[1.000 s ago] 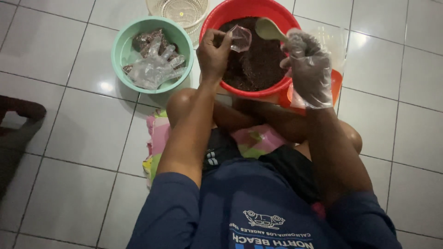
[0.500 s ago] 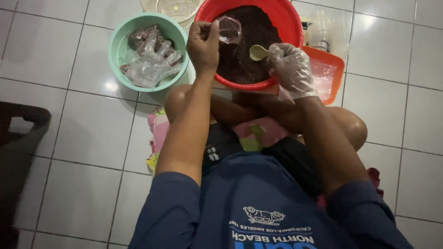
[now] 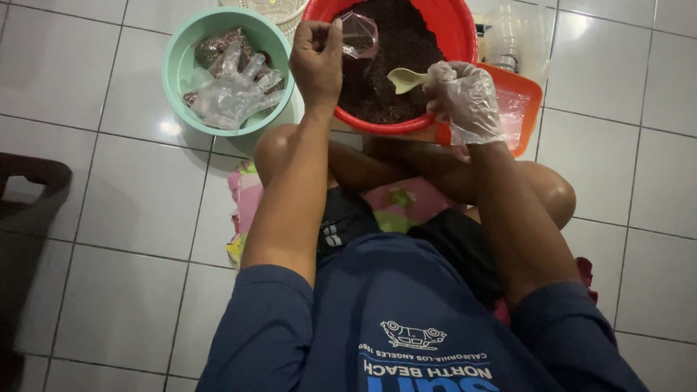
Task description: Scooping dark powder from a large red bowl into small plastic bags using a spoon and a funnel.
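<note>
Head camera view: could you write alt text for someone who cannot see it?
Seen from above, a seated person holds a small clear bag in the bare left hand over a red basin of dark soil, while the gloved right hand holds a pale spoon. A green bowl with filled bags and a plastic glove sits on the white tiled floor.

Before our crossed legs we have a basin (image 3: 443, 33) of dark granules. A bowl (image 3: 178, 69) lies left of it, holding filled packets with a spare glove (image 3: 232, 94) on top. A tray (image 3: 526, 91) sits right of the basin, a clear jar (image 3: 512, 33) behind it.
</note>
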